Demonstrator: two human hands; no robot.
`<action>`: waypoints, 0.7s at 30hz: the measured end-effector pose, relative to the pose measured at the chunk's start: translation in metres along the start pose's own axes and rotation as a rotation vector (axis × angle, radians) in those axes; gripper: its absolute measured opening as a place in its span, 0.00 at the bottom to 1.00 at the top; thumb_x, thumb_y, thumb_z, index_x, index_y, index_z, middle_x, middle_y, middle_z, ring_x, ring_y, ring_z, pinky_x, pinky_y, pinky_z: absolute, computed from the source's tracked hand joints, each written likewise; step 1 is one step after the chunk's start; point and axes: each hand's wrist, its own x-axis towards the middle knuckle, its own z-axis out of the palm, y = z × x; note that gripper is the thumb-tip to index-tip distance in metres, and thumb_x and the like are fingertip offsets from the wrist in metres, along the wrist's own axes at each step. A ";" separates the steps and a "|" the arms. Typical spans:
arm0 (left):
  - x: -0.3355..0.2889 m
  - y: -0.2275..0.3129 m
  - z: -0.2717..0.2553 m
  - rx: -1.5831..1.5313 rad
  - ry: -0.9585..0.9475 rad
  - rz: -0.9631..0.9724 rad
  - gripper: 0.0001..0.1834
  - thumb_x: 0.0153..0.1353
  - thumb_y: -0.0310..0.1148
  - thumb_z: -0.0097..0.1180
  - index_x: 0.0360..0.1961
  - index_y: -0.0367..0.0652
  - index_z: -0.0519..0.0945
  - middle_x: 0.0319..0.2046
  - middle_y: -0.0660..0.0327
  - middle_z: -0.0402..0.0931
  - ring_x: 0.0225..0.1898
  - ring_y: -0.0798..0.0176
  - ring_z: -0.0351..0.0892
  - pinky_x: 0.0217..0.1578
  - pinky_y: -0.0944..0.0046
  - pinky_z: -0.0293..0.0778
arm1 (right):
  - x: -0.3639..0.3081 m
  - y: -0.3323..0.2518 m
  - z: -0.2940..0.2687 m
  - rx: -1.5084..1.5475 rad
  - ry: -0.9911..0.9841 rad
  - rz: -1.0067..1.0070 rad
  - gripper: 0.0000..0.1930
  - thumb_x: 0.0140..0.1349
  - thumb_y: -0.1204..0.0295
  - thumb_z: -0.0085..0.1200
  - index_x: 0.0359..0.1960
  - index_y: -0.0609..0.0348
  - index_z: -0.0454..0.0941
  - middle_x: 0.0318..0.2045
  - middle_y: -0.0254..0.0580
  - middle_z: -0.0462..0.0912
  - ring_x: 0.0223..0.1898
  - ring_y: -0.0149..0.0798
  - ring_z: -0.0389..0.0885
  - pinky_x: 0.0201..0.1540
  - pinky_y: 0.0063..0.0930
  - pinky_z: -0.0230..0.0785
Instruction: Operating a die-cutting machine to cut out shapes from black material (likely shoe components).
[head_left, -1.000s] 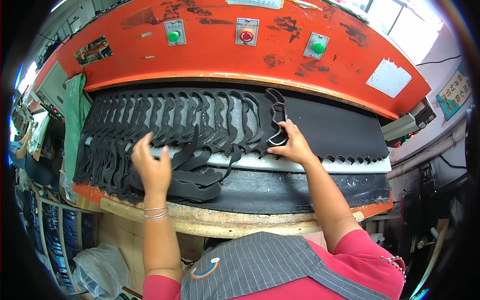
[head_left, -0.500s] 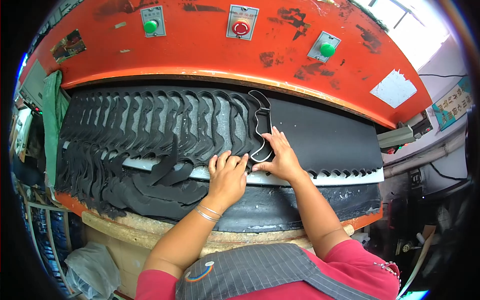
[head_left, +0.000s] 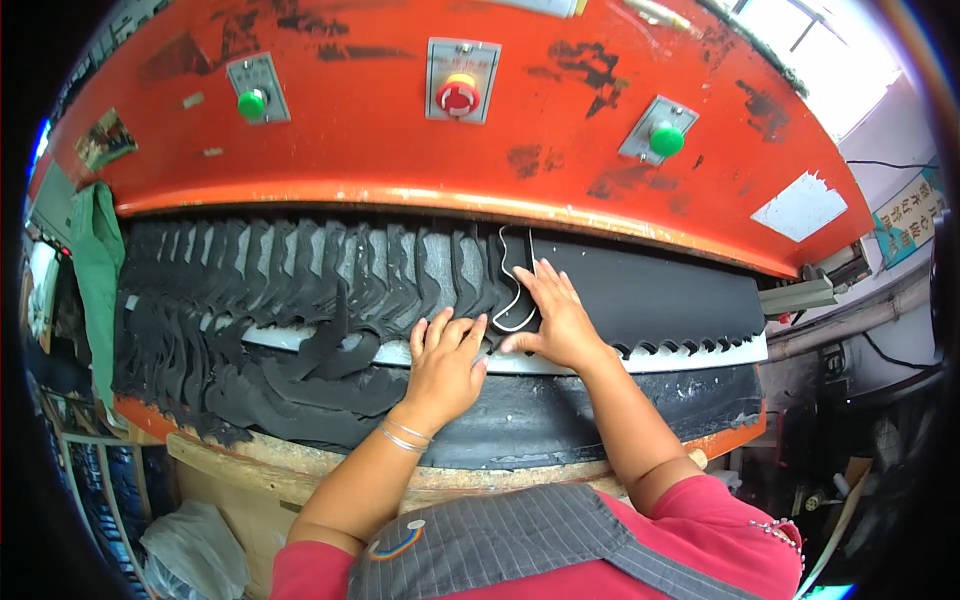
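Where the cut part of a black foam sheet (head_left: 640, 285) meets its whole part, we find one curved metal frame (head_left: 516, 328) lying with its long side running front to back. We count two bare hands: the right hand (head_left: 560, 325) reaches over the frame's near end, thumb and fingers spread apart (whether they grip it, we cannot tell), while the left hand (head_left: 440, 360) rests just left of it at the sheet's near edge, fingers slightly parted. Two thin bracelets (head_left: 403, 436) circle the left wrist.

On the orange machine (head_left: 350, 150) we count three buttons, two green (head_left: 666, 139) and one red (head_left: 458, 95), each on its own plate.

At lower left, a metal rack (head_left: 100, 439) holds bluish things, blurred to us; beside it sits a greyish plastic bag (head_left: 195, 550), its contents unclear.

A white board (head_left: 700, 354) underlies the sheet on the dark bed (head_left: 520, 420), and black offcuts (head_left: 200, 350), too tangled to count, heap at its left. A wooden rail (head_left: 300, 480) edges the front, a green cloth (head_left: 97, 260) hangs at left, and a bright window (head_left: 850, 70) shows at upper right.
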 end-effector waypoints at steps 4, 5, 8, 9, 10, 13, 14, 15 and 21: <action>0.023 -0.016 -0.058 -0.202 0.291 -0.044 0.20 0.56 0.33 0.60 0.51 0.42 0.78 0.46 0.55 0.75 0.54 0.50 0.71 0.56 0.52 0.65 | -0.009 -0.001 -0.047 0.246 0.581 -0.044 0.49 0.40 0.51 0.73 0.63 0.63 0.64 0.63 0.56 0.65 0.66 0.52 0.61 0.67 0.43 0.53; 0.041 -0.026 -0.080 -0.197 0.393 -0.032 0.16 0.58 0.31 0.58 0.47 0.40 0.79 0.43 0.54 0.76 0.50 0.52 0.73 0.53 0.55 0.68 | -0.002 0.008 -0.068 0.278 0.792 -0.155 0.45 0.46 0.51 0.70 0.61 0.65 0.65 0.62 0.54 0.67 0.65 0.50 0.62 0.67 0.42 0.53; 0.082 -0.059 -0.150 -0.350 0.844 -0.059 0.07 0.65 0.29 0.51 0.34 0.36 0.79 0.32 0.55 0.77 0.40 0.58 0.75 0.44 0.60 0.72 | 0.028 -0.014 -0.139 0.089 1.214 -0.348 0.33 0.61 0.52 0.58 0.58 0.65 0.67 0.61 0.52 0.67 0.63 0.50 0.63 0.66 0.42 0.52; 0.092 -0.066 -0.167 -0.245 0.946 -0.033 0.09 0.66 0.28 0.49 0.32 0.36 0.78 0.30 0.56 0.76 0.38 0.59 0.74 0.42 0.60 0.70 | 0.037 -0.020 -0.154 0.022 1.323 -0.393 0.32 0.63 0.50 0.54 0.57 0.65 0.67 0.61 0.53 0.66 0.64 0.50 0.61 0.67 0.46 0.47; 0.098 -0.073 -0.184 -0.132 1.048 -0.008 0.11 0.68 0.28 0.47 0.30 0.36 0.77 0.28 0.57 0.75 0.36 0.60 0.73 0.40 0.60 0.69 | 0.044 -0.023 -0.163 -0.029 1.391 -0.398 0.31 0.64 0.49 0.52 0.57 0.63 0.67 0.62 0.53 0.65 0.66 0.50 0.57 0.69 0.49 0.40; 0.118 -0.096 -0.212 0.223 1.148 0.176 0.14 0.69 0.31 0.46 0.27 0.38 0.76 0.25 0.59 0.70 0.31 0.57 0.68 0.37 0.58 0.65 | 0.074 -0.017 -0.182 -0.134 1.475 -0.429 0.30 0.63 0.50 0.52 0.56 0.62 0.67 0.63 0.53 0.63 0.67 0.50 0.54 0.69 0.52 0.35; 0.126 -0.107 -0.216 0.343 1.029 0.216 0.14 0.68 0.32 0.47 0.24 0.39 0.74 0.24 0.57 0.69 0.31 0.53 0.69 0.36 0.55 0.65 | 0.089 -0.010 -0.181 -0.269 1.467 -0.362 0.28 0.63 0.52 0.53 0.56 0.62 0.67 0.63 0.54 0.62 0.67 0.51 0.54 0.69 0.53 0.35; 0.133 -0.107 -0.220 0.400 0.863 0.141 0.14 0.68 0.32 0.47 0.23 0.39 0.72 0.24 0.56 0.69 0.31 0.51 0.68 0.36 0.54 0.65 | 0.096 -0.007 -0.181 -0.411 1.446 -0.286 0.27 0.62 0.54 0.54 0.56 0.61 0.68 0.64 0.54 0.61 0.67 0.52 0.54 0.69 0.54 0.34; 0.087 -0.072 -0.204 0.011 0.611 -0.040 0.15 0.66 0.33 0.50 0.21 0.39 0.69 0.23 0.52 0.68 0.27 0.49 0.67 0.30 0.51 0.63 | 0.047 -0.007 -0.133 -0.183 1.228 -0.382 0.23 0.56 0.69 0.56 0.54 0.59 0.70 0.61 0.54 0.62 0.64 0.51 0.58 0.68 0.52 0.46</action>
